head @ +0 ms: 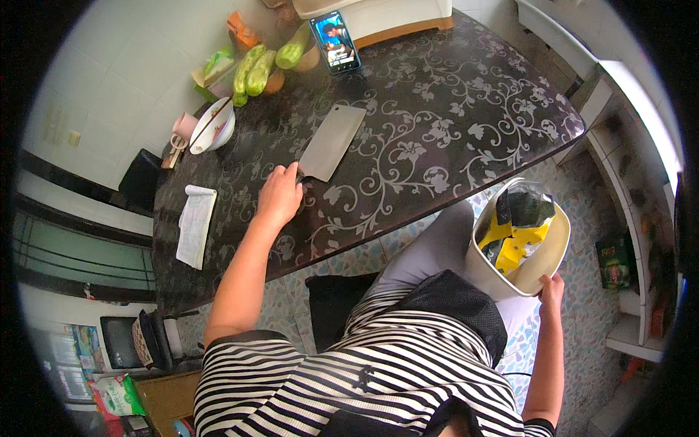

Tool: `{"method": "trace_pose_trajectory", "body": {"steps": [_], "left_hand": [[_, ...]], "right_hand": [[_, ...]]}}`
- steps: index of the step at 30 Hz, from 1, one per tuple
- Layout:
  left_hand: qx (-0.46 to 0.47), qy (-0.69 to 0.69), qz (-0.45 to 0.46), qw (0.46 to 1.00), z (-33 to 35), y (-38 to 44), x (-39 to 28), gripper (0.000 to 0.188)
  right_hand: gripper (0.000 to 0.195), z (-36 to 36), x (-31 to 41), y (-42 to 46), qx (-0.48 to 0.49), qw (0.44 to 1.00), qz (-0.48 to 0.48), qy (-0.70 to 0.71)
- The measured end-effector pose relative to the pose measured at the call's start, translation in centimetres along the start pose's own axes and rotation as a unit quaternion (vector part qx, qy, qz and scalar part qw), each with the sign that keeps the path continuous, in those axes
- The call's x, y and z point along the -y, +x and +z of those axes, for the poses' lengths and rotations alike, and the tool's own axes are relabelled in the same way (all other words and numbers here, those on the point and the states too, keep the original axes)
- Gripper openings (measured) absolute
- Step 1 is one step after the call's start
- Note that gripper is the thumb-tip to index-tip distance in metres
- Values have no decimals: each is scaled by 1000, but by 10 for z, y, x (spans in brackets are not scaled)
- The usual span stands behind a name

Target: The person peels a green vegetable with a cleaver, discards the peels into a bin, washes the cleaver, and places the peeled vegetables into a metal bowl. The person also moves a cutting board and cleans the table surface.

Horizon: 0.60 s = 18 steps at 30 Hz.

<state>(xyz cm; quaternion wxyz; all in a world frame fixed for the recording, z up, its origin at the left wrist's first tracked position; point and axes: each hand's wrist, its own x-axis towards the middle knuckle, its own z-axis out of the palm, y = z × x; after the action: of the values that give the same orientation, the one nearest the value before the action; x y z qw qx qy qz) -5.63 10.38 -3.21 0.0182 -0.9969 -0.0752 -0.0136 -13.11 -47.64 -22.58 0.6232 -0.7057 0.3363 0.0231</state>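
My left hand (281, 194) is closed around the dark handle of a kitchen cleaver (333, 142). Its broad steel blade lies flat on or just over the dark floral tabletop (415, 125), pointing away from me. Down to the right, my right hand (551, 289) grips the rim of a cream plastic waste bin (546, 262), which is tilted beside my leg. Inside that bin is crumpled yellow and black packaging (519, 240).
Green gourds (259, 71), a white bowl (223, 131) with chopsticks and a pink mug (185, 125) stand along the wall side. A phone (334, 43) leans upright at the back. A paper pad (196, 226) lies at left. The table's edge runs above my lap.
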Motion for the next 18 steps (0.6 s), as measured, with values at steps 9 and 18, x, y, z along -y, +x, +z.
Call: {"method": "trace_pose_trajectory", "body": {"steps": [9, 18], "left_hand": [[204, -715, -124, 657, -12, 7, 3, 35], [155, -651, -98, 737, -19, 16, -10, 37]], "right_hand": [[28, -1, 13, -14, 6, 1000, 1, -7], [27, -1, 7, -11, -5, 1000, 6, -8]]}}
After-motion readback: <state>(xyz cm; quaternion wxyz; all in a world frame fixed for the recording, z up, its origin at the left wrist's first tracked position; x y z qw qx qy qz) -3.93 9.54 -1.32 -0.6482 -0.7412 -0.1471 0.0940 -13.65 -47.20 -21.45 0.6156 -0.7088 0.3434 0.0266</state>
